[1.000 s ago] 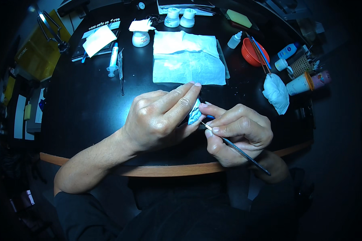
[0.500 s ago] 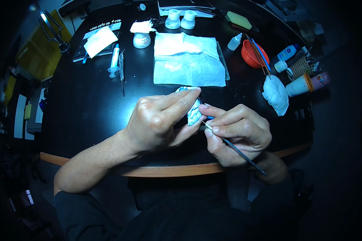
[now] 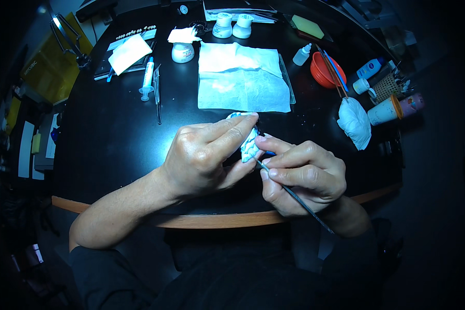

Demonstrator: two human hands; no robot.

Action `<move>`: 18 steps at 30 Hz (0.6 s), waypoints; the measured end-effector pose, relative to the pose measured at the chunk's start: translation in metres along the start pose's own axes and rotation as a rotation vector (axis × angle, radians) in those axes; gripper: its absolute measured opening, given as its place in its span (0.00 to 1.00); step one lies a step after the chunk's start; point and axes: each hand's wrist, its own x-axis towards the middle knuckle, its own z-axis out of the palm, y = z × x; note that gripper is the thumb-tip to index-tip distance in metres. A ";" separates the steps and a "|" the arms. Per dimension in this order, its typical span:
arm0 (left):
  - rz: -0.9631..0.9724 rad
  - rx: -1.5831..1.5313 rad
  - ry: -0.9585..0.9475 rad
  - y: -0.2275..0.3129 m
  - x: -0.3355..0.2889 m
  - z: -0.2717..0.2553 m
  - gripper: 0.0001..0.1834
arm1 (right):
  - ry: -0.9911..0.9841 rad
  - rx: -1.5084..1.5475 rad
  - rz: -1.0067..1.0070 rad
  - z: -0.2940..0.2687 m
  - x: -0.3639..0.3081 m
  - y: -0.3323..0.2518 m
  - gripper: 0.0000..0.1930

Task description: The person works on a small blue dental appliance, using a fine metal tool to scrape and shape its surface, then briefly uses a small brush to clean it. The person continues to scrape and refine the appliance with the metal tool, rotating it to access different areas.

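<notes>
Between the fingers and thumb of my left hand [image 3: 197, 150] is a small white and light-blue dental model [image 3: 249, 149] with a bumpy, tooth-like surface. The left fingers cover much of it. My right hand [image 3: 309, 178] pinches a thin dark-handled hand tool [image 3: 306, 205] like a pen. Its fine tip meets or nearly meets the model's lower right edge; I cannot tell which. One right fingertip rests against the model's right side. A small blue piece shows just behind the right fingers, mostly hidden.
Beyond my hands lies a white cloth [image 3: 244, 88] on a flat plate. A syringe [image 3: 147, 80] and tweezers [image 3: 157, 95] lie left. White jars [image 3: 222, 26] stand behind. To the right are a red bowl [image 3: 323, 72], brushes [image 3: 334, 72], crumpled tissue [image 3: 354, 124] and a dropper bottle [image 3: 301, 55].
My right hand has shifted slightly left, and the tool's handle end has swung up and left. Its tip is nearer the model. My left hand keeps its hold in place.
</notes>
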 end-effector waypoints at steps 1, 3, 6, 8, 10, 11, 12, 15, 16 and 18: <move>0.006 0.006 0.001 0.000 0.000 0.000 0.30 | 0.000 0.001 0.001 0.000 -0.001 0.000 0.07; 0.015 0.031 0.006 0.000 0.000 0.000 0.31 | -0.004 0.036 -0.009 0.000 -0.002 0.001 0.07; 0.037 0.069 0.013 0.001 0.001 -0.001 0.33 | 0.019 0.027 0.021 0.000 -0.001 -0.003 0.07; 0.045 0.085 0.015 0.002 0.002 -0.002 0.34 | -0.022 0.029 0.001 -0.003 -0.001 -0.001 0.10; 0.035 0.091 -0.002 0.002 0.002 -0.002 0.35 | -0.063 0.032 -0.019 -0.005 -0.001 -0.001 0.13; 0.034 0.091 -0.002 0.002 0.002 -0.002 0.35 | -0.065 0.030 -0.019 -0.005 -0.002 0.000 0.13; 0.033 0.096 -0.002 0.002 0.001 -0.002 0.35 | -0.066 0.028 -0.018 -0.005 -0.002 0.000 0.12; 0.035 0.096 0.002 0.001 0.002 0.000 0.35 | -0.073 0.020 -0.015 -0.007 -0.001 0.000 0.11; 0.032 0.099 0.001 0.001 0.001 0.000 0.34 | -0.073 0.023 -0.015 -0.006 -0.001 0.000 0.11; 0.032 0.100 0.000 0.000 0.000 0.000 0.34 | -0.080 0.019 -0.003 -0.006 0.000 -0.001 0.11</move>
